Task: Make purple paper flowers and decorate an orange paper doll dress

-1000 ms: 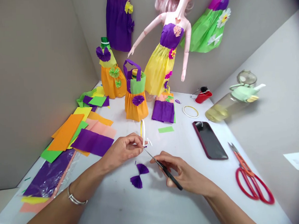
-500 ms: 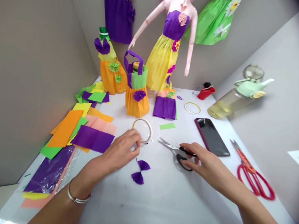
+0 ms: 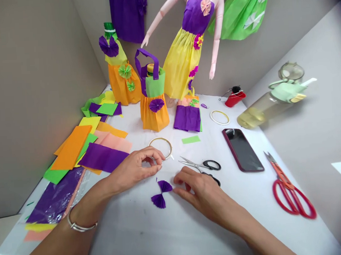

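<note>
A purple pleated paper bow (image 3: 162, 194) lies on the table in front of me, pinched narrow at its middle. My right hand (image 3: 198, 189) is beside it with thumb and fingers apart; the thumb tip is at the bow's right edge, and I cannot tell whether it touches. Behind that hand lie black-handled scissors (image 3: 201, 165), slightly spread, partly hidden by the fingers. My left hand (image 3: 140, 167) hovers above the bow with thumb and fingertips curved and a gap between them. Its fingers overlap the near edge of a tape roll (image 3: 170, 144).
Left are coloured sheets, with a purple sheet (image 3: 102, 157) nearest. A decorated orange bag (image 3: 155, 118), a doll (image 3: 181, 66) and a purple-and-peach pouch (image 3: 187, 119) stand behind. Right are a phone (image 3: 242, 150), red-handled scissors (image 3: 288, 191) and a bottle (image 3: 268, 103). A green strip (image 3: 191, 139) lies centrally.
My right hand has let go of the black-handled scissors and moved left to the bow. My left hand's fingers have parted at the tape roll, which now lies flatter.
</note>
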Demonstrator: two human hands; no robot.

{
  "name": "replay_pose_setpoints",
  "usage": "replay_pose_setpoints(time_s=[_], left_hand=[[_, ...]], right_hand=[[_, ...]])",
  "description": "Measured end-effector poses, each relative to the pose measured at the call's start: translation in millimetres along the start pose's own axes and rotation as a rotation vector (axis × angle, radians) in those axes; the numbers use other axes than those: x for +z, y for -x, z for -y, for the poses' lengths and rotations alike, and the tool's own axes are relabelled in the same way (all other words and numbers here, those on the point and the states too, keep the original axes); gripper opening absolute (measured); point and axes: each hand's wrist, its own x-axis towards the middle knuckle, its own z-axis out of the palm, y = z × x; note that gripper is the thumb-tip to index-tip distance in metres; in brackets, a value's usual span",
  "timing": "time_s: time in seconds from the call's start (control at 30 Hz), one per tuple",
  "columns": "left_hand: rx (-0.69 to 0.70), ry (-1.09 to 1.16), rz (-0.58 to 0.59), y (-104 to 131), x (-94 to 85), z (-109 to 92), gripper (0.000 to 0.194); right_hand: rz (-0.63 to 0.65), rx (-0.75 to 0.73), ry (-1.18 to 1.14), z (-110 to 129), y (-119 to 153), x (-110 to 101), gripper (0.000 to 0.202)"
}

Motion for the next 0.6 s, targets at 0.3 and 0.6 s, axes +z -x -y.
replay_pose_setpoints(time_s=[0.3,0.6], left_hand=[[-0.065,0.149,0.146,0,-5.3,8,0.009],[-0.032,0.239,0.134,-2,-5.8,15,0.009]], right_hand=[[0.050,-0.092,-0.072,3,-7,-3,0.016],[-0.128,-0.233,0.321,5,-6,19,0.015]])
